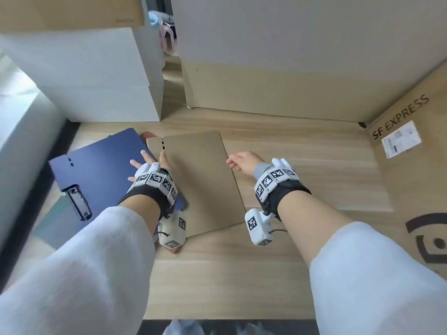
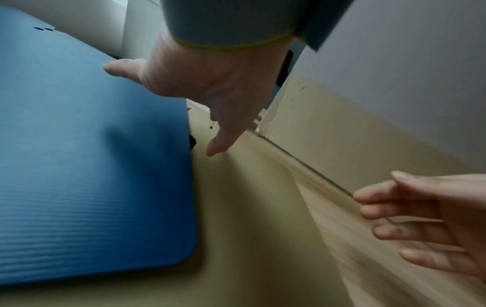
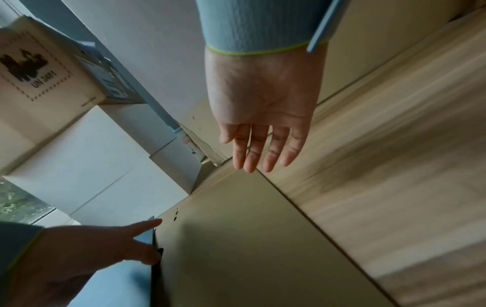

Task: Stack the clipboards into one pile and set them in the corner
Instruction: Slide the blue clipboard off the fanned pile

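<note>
Head view: left hand (image 1: 147, 165) (spread) on blue clipboard (image 1: 101, 165)

Head view: high, looking steeply down and forward over both forearms at the pale wood-grain surface (image 1: 278, 146). Left wrist view: close, low, facing along the left hand (image 2: 210, 83) over the ribbed dark blue clipboard (image 2: 92, 166). Right wrist view: close, facing along the right hand (image 3: 263, 99). All three share the flat tan clipboard (image 1: 198, 180); each wrist view also catches the opposite hand.
</note>
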### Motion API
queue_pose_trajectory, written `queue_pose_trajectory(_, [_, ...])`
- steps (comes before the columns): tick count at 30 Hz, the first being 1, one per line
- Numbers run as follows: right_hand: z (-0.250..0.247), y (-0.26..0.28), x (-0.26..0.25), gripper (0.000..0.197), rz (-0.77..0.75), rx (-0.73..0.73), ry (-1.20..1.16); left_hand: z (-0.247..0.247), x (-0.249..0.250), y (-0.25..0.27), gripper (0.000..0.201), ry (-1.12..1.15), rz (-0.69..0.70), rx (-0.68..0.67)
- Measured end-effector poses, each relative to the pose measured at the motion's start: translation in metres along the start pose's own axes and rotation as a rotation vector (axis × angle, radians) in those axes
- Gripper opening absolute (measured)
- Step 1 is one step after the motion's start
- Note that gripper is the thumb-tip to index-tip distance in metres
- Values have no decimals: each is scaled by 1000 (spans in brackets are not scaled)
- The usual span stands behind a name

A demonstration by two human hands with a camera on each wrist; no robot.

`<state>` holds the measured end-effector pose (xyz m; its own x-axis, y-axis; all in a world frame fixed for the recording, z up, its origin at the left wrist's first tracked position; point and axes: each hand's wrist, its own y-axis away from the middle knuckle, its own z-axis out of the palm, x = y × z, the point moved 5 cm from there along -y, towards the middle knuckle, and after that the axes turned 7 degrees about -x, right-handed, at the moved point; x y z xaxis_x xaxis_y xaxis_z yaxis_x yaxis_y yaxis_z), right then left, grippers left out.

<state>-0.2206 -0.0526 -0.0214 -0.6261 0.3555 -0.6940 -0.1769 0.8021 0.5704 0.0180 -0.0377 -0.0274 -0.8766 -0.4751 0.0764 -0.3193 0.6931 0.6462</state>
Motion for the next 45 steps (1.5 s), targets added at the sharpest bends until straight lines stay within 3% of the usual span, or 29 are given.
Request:
queue_pose_trajectory(3, [8,-3,7,40,20,-10,-24,3,-10,-8,83,-79,-3,-14])
queue_pose_trajectory(9, [16,-5,21,39,45,-27,-29,20,-3,-26,76,71,39,3])
queue_pose_trajectory(14, [10,0,38,39,91,-24,-33,27,17,-14,96,130,34,-9])
queue_pose_trajectory(21, [0,6,71,40,181,-2,-34,58,94,28,106,176,239,36])
queue_pose_trajectory(27, [-10,12,89,39,245,7,9,86,130,53,92,107,399,24])
queue_pose_trajectory(30, [-11,12,93,39,242,24,2,75,111,35,74,143,335,26])
queue_pose_trajectory(32, [-10,11,92,39,248,24,1,55,86,21,65,163,211,81])
queue_pose_trajectory(35, [-5,8,85,40,261,1,16,26,41,0,63,200,-34,142])
queue_pose_trajectory(38, [3,2,78,42,255,-17,32,16,13,-18,67,238,-193,79])
queue_pose_trajectory(45, [6,-7,66,40,268,19,44,27,32,-8,69,341,-157,-25])
